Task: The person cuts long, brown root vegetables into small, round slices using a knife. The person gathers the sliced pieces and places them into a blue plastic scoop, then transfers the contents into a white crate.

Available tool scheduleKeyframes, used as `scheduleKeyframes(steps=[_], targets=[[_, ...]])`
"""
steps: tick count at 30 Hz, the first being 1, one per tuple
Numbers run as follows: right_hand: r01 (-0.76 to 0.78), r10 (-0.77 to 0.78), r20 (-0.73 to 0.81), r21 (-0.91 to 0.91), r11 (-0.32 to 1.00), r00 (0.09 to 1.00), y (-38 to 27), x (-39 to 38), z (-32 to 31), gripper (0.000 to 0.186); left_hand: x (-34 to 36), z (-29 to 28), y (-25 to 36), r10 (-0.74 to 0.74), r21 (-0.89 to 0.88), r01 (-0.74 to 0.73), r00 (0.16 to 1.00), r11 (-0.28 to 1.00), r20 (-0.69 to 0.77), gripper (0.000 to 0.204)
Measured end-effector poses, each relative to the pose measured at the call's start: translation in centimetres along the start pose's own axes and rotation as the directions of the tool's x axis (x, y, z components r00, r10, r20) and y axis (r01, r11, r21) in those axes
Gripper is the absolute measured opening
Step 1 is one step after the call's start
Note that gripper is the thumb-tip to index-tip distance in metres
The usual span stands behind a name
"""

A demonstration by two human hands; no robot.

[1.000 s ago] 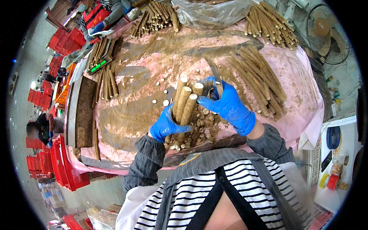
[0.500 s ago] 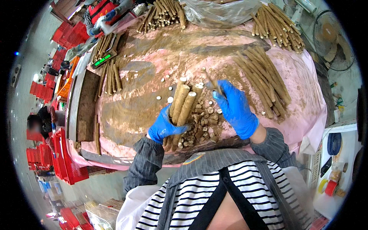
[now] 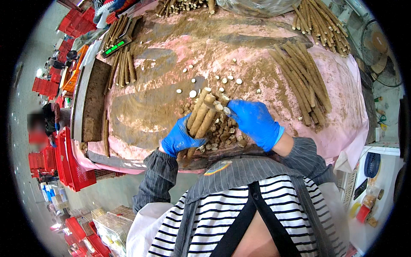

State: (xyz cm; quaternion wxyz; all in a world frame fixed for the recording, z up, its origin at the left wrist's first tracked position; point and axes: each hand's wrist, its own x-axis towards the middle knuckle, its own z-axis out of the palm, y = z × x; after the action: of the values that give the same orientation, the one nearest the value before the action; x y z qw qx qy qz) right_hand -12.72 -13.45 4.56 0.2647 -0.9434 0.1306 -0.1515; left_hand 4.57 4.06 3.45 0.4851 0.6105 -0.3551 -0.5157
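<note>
In my left hand (image 3: 175, 138), fingers wrapped round it, is an upright bundle of several brown roots (image 3: 199, 122) with pale cut tops. My right hand (image 3: 255, 125), also blue-gloved, is closed at the upper ends of the bundle; what it grips there is hidden by its fingers and the roots. Beneath and between my hands lies a heap of short cut ends (image 3: 220, 137), and small white-faced slices (image 3: 193, 94) are scattered beyond, on the soil-covered pink sheet (image 3: 342, 85).
Loose roots (image 3: 299, 81) lie right, with piles (image 3: 319, 25) behind. A scale (image 3: 115, 45) and metal trough (image 3: 92, 98) stand left, red crates (image 3: 75, 158) beside the table. Co-workers (image 3: 53, 118) are at the left, a fan (image 3: 376, 51) at the right.
My right hand moved away from the bundle with a thin dark tool, then came back against the tops. The bundle tilted further rightward. The view shifted, raising the table in the picture.
</note>
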Motion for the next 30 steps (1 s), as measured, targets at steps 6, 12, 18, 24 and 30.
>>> scheduleKeyframes(steps=[6,12,18,24,30], targets=[[-0.061,0.049,0.08,0.152,0.987,0.996,1.7,0.2,2.5,0.012,0.0,-0.4,-1.0,-0.094,0.07,0.096,0.995,0.993,-0.028,0.071],[-0.071,0.044,0.14,0.194,0.978,0.989,3.2,0.7,4.9,0.011,0.2,-0.8,-2.6,0.012,0.289,0.007,0.998,0.957,-0.065,0.07],[-0.17,0.089,0.293,0.265,0.949,0.952,3.3,1.3,5.2,0.014,0.3,-1.3,-3.3,0.051,0.466,0.018,0.989,0.884,-0.137,0.072],[-0.216,0.108,0.362,0.272,0.938,0.926,3.2,1.5,4.9,0.02,0.2,-1.9,-4.7,0.093,0.584,0.045,0.974,0.811,-0.204,0.07],[-0.145,0.053,0.382,0.215,0.966,0.923,5.2,0.6,6.6,0.021,-0.5,-2.2,-4.0,0.123,0.647,0.091,0.953,0.757,-0.278,0.066]])
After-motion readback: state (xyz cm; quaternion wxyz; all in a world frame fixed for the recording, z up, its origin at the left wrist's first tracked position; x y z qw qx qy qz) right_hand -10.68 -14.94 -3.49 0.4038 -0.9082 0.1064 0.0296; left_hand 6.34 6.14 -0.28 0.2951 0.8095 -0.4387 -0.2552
